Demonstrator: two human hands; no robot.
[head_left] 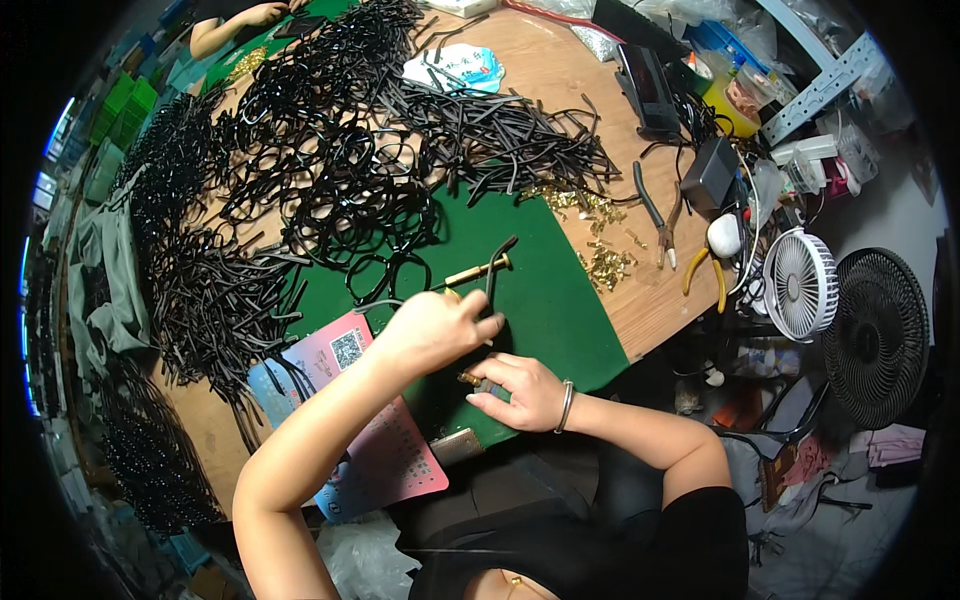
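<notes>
The left hand pinches a black cord whose gold tip slants up and right above the green mat, while the right hand, just below, grips a small brass fitting pointing left toward it

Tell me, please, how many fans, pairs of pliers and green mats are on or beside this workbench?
Fans: 2, a white one and a black one
Pliers: 2, grey-handled and yellow-handled
Green mats: 2, one near and one far
Total: 6
</notes>
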